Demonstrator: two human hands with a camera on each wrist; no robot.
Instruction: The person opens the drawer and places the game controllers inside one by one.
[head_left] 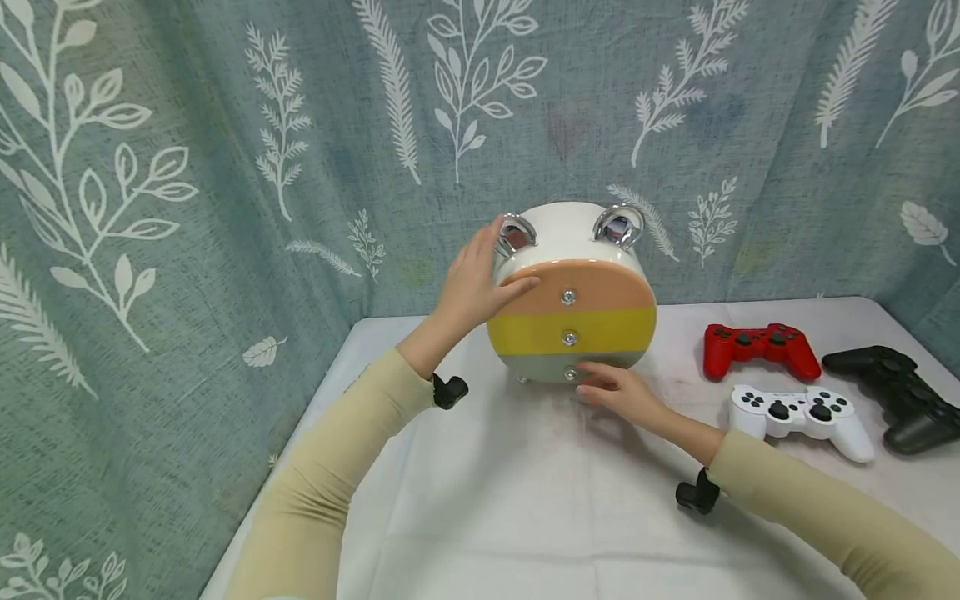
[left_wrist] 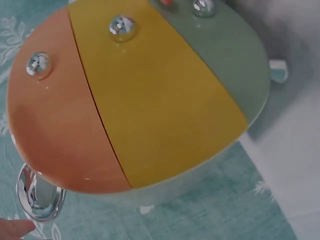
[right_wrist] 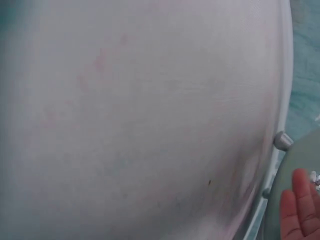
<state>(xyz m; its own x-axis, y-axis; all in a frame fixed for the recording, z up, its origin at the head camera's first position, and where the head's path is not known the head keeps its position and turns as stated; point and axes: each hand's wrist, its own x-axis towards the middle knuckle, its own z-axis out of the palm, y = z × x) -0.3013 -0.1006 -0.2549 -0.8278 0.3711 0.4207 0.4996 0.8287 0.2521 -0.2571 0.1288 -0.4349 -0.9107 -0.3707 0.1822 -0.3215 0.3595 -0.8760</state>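
Observation:
A round, clock-shaped drawer box point(head_left: 572, 287) stands on the table, with orange, yellow and grey-green bands, each bearing a shiny knob. My left hand point(head_left: 472, 279) is at its upper left side, fingers straight and thumb spread in front of the orange band. Its fingertips overlap the left chrome ring point(head_left: 516, 235); one fingertip shows near that ring in the left wrist view. Low at the front, my right hand point(head_left: 618, 393) has its fingertips right beside the bottom knob point(head_left: 571, 374). In the right wrist view its fingers point(right_wrist: 301, 200) look straight next to the grey-green band.
To the right lie a red game controller point(head_left: 761, 350), a white one point(head_left: 798, 414) and a black one point(head_left: 896, 396). A white cloth covers the table point(head_left: 480, 517). Behind and to the left hangs a blue-green leaf-patterned curtain point(head_left: 315, 150).

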